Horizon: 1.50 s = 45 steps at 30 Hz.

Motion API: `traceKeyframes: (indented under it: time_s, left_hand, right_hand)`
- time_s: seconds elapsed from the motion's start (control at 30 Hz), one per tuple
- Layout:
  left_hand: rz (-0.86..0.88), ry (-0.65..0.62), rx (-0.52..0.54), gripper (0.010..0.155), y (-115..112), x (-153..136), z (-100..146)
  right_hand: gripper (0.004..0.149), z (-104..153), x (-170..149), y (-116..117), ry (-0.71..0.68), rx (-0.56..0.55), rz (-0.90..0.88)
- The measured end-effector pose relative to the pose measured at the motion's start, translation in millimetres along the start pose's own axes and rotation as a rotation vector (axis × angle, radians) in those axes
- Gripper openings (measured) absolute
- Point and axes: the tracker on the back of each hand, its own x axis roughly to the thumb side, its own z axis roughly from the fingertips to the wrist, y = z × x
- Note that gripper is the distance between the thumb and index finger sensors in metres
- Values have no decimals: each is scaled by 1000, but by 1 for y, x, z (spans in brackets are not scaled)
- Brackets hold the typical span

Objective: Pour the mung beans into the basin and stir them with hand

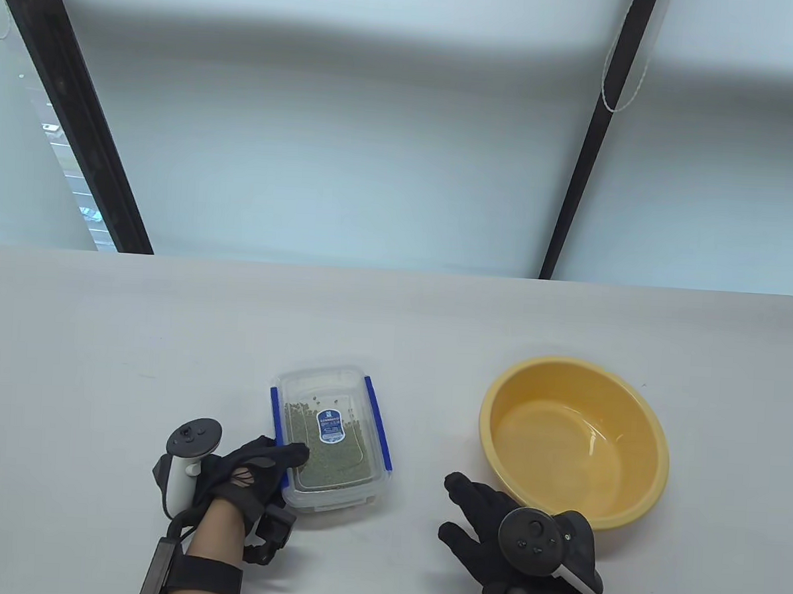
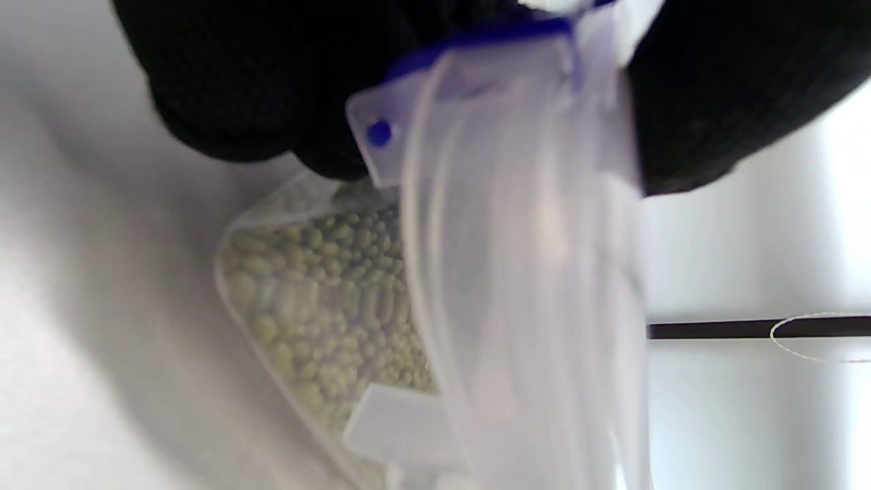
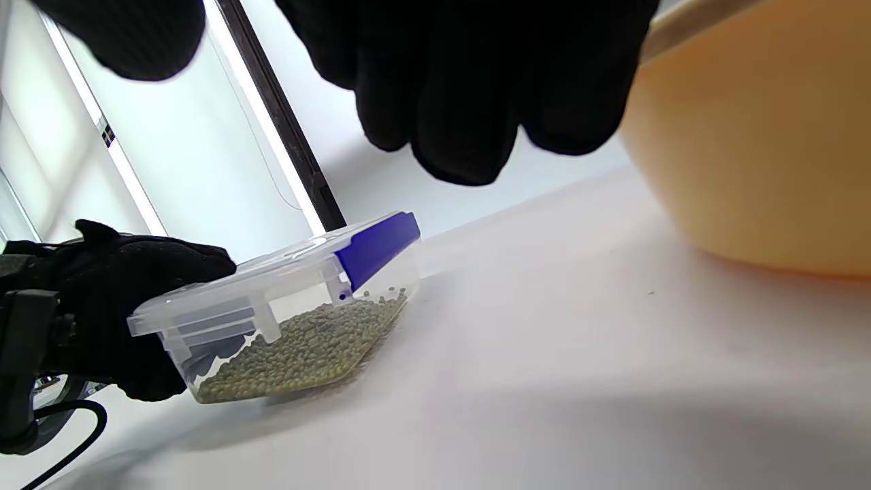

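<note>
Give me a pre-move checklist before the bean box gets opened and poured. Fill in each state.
1. Left hand grips the bean box at its near left corner, thumb on the lid: ok.
2. Lid off: not ok; it covers the box, and the blue side clasps look folded down.
3. Box flat on the table: not ok; the right wrist view shows its near end raised and the mung beans piled toward the low side.
4. Yellow basin upright and holding nothing: ok.
5. Right hand free: ok; fingers spread, holding nothing, beside the basin.
6. Lid seal tightness: cannot tell.
</note>
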Motion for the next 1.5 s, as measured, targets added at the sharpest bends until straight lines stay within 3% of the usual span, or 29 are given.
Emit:
traceKeyframes:
  time_s: [0.2, 0.47, 0.57, 0.67, 0.87, 0.9, 0.97, 1.07, 1.17, 1.3, 1.33, 1.4, 1.47, 1.5]
  left_hand:
    - [29, -103, -59, 77, -18, 15, 26]
    - [-46, -310, -178, 77, -74, 55, 76]
    - [-85, -337, -203, 77, -86, 60, 85]
    - [-95, -338, -227, 77, -94, 59, 87]
    - [-130, -321, -216, 77, -97, 56, 83]
    - [-92, -332, -238, 78, -95, 55, 80]
    - [-47, -321, -273, 78, -98, 54, 80]
    - [-86, -335, -206, 71, -99, 53, 81]
    - [-12, -320, -207, 67, -96, 51, 79]
    - [-25, -300, -200, 64, -95, 48, 75]
    - [53, -353, -212, 61, -93, 49, 73]
    - [128, -312, -277, 59, -91, 49, 69]
    - [5, -290, -263, 60, -85, 52, 70]
    - [-149, -292, -182, 62, -80, 56, 74]
  right_hand:
    - [76, -1, -9, 0, 86, -7, -118]
    - [88, 1, -20, -3, 186, 57, -607]
    - [88, 5, -25, -9, 234, -31, -592]
    - [81, 6, -29, -9, 300, -42, -619]
    - [65, 4, -36, -7, 347, -30, -630]
    - [63, 3, -42, -7, 369, -50, -700]
    - [63, 4, -42, -7, 405, -22, -778]
    - [65, 3, -41, -4, 415, -50, -632]
    - [65, 2, -42, 1, 430, 9, -706]
    - [64, 1, -42, 0, 406, -1, -710]
    - [64, 2, -45, -1, 412, -10, -738]
    - [63, 2, -47, 0, 402, 30, -848]
    - [63, 2, -47, -1, 398, 26, -849]
    - [63, 2, -47, -1, 397, 25, -849]
